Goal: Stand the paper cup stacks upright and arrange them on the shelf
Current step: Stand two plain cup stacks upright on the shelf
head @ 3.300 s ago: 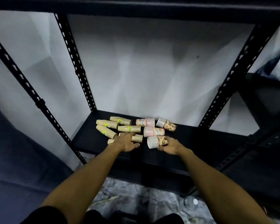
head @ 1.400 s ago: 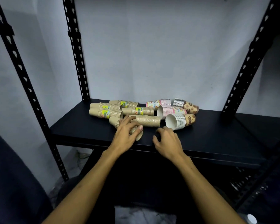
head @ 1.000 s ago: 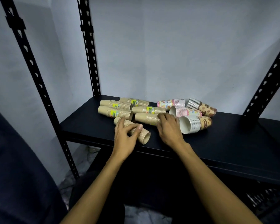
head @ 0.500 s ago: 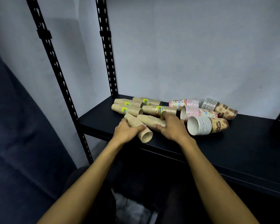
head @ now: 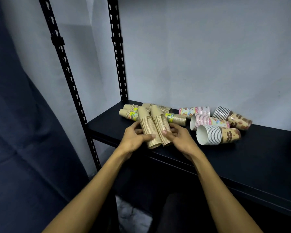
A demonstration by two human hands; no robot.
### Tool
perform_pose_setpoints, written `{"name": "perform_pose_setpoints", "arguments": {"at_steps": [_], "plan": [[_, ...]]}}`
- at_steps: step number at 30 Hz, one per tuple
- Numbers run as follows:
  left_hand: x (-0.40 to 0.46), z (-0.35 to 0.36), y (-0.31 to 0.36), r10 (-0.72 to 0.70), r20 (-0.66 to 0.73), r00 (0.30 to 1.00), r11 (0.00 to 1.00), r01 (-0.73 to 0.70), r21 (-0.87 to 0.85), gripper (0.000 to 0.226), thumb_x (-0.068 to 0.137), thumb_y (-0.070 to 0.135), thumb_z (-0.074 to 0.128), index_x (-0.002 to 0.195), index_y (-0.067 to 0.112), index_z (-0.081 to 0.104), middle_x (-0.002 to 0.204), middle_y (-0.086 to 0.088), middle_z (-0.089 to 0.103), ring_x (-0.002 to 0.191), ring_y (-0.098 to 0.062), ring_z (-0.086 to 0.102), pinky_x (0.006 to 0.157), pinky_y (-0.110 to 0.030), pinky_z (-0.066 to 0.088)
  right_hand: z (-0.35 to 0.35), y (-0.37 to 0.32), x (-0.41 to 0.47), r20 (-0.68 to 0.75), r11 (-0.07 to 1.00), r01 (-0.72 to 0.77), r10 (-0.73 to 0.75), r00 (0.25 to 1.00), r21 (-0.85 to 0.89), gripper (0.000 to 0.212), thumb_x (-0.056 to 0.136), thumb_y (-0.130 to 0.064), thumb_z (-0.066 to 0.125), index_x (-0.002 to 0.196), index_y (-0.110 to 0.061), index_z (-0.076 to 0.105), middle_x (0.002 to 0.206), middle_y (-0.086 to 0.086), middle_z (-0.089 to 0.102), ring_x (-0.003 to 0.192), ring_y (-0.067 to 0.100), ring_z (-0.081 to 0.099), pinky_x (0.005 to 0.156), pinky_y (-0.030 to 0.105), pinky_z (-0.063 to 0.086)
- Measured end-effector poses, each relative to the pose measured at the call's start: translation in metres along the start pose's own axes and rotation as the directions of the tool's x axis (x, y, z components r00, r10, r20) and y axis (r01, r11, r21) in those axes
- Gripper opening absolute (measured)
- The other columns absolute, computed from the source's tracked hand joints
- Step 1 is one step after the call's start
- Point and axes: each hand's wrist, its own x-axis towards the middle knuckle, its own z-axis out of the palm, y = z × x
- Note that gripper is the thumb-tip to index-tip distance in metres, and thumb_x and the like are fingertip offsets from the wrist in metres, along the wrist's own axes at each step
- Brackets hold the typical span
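Kraft-brown paper: two plain cup stacks were held tilted, bases up, side by side and touching, at the front edge of the black shelf (head: 242, 158). The left hand (head: 133, 138) gripped the left stack (head: 146, 128); the right hand (head: 180, 138) gripped the right stack (head: 160, 125). Labelled brown stacks (head: 176, 118) and patterned stacks (head: 218, 133) lay on their sides behind and to the right.

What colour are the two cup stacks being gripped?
Plain kraft brown, ribbed by stacked rims: left stack, right stack. Head view, the only one.
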Motion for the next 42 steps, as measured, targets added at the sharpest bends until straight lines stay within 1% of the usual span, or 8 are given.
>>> {"name": "perform_pose_setpoints", "arguments": {"at_steps": [9, 13, 17, 19, 23, 31, 37, 42], "plan": [[0.029, 0.005, -0.015, 0.267, 0.082, 0.960, 0.959, -0.273, 0.076, 0.102, 0.072, -0.013, 0.080, 0.154, 0.024, 0.032, 0.134, -0.002, 0.057, 0.122, -0.003, 0.059, 0.104, -0.026, 0.050, 0.007, 0.011, 0.005, -0.129, 0.985, 0.113, -0.130, 0.983, -0.132, 0.053, 0.086, -0.011, 0.074, 0.129, -0.024, 0.046, 0.128, -0.010, 0.062, 0.120, 0.009, 0.062, 0.108, 0.047, 0.048], [0.039, 0.002, -0.032, 0.319, 0.108, 0.941, 0.946, -0.324, 0.026, 0.100, 0.075, -0.009, 0.079, 0.155, 0.025, 0.029, 0.142, -0.003, 0.055, 0.131, -0.001, 0.052, 0.108, -0.025, 0.045, 0.013, 0.016, 0.006, -0.141, 0.982, 0.111, -0.132, 0.981, -0.153, 0.056, 0.085, -0.020, 0.074, 0.133, -0.026, 0.045, 0.134, -0.012, 0.061, 0.127, 0.007, 0.058, 0.111, 0.047, 0.045], [0.043, 0.003, -0.034, 0.341, 0.069, 0.937, 0.940, -0.339, -0.039, 0.088, 0.071, 0.014, 0.090, 0.142, 0.024, 0.039, 0.130, 0.006, 0.057, 0.121, 0.006, 0.056, 0.101, -0.016, 0.046, 0.019, 0.007, 0.003, -0.185, 0.988, 0.073, -0.098, 0.978, -0.136, 0.069, 0.080, -0.036, 0.081, 0.138, -0.023, 0.045, 0.137, -0.003, 0.060, 0.126, 0.011, 0.059, 0.107, 0.044, 0.049], [0.046, 0.006, -0.038, 0.342, 0.028, 0.939, 0.939, -0.341, -0.043, 0.076, 0.068, 0.024, 0.092, 0.130, 0.017, 0.049, 0.128, 0.002, 0.059, 0.116, 0.000, 0.061, 0.100, -0.023, 0.051, 0.023, 0.000, 0.002, -0.247, 0.985, 0.054, -0.093, 0.965, -0.164, 0.080, 0.073, -0.047, 0.085, 0.138, -0.025, 0.045, 0.134, -0.001, 0.061, 0.121, 0.013, 0.062, 0.102, 0.041, 0.052], [0.057, 0.009, -0.044, 0.352, -0.056, 0.934, 0.936, -0.350, 0.043, 0.059, 0.071, 0.031, 0.090, 0.118, 0.011, 0.060, 0.117, 0.003, 0.056, 0.107, -0.013, 0.064, 0.094, -0.029, 0.056, 0.025, 0.001, 0.003, -0.313, 0.980, 0.011, -0.074, 0.947, -0.201, 0.064, 0.077, -0.022, 0.086, 0.127, -0.018, 0.046, 0.120, 0.003, 0.067, 0.109, 0.015, 0.066, 0.097, 0.046, 0.054], [0.061, 0.003, -0.050, 0.329, 0.015, 0.944, 0.944, -0.329, 0.010, 0.058, 0.083, 0.016, 0.080, 0.136, 0.017, 0.056, 0.114, 0.013, 0.067, 0.106, 0.000, 0.065, 0.101, -0.029, 0.051, 0.020, 0.007, 0.004, -0.235, 0.989, -0.004, -0.032, 0.971, -0.151, 0.050, 0.088, -0.002, 0.072, 0.130, -0.006, 0.046, 0.130, 0.008, 0.065, 0.122, 0.017, 0.063, 0.108, 0.046, 0.048], [0.061, 0.003, -0.056, 0.323, 0.089, 0.942, 0.946, -0.325, 0.011, 0.062, 0.084, 0.018, 0.077, 0.138, 0.028, 0.047, 0.133, 0.015, 0.058, 0.127, -0.002, 0.054, 0.111, -0.033, 0.043, 0.021, 0.007, 0.005, -0.278, 0.990, 0.048, -0.085, 0.957, -0.136, 0.069, 0.080, -0.035, 0.082, 0.136, -0.016, 0.047, 0.134, 0.002, 0.061, 0.122, 0.012, 0.061, 0.103, 0.039, 0.052], [0.061, 0.009, -0.051, 0.298, 0.036, 0.954, 0.953, -0.299, 0.041, 0.060, 0.080, 0.028, 0.083, 0.130, 0.026, 0.050, 0.129, 0.010, 0.060, 0.116, -0.001, 0.058, 0.101, -0.028, 0.050, 0.022, 0.010, 0.008, -0.319, 0.986, 0.057, -0.106, 0.942, -0.160, 0.061, 0.079, -0.036, 0.084, 0.124, -0.021, 0.047, 0.119, -0.002, 0.065, 0.105, 0.011, 0.066, 0.096, 0.039, 0.055]]}}
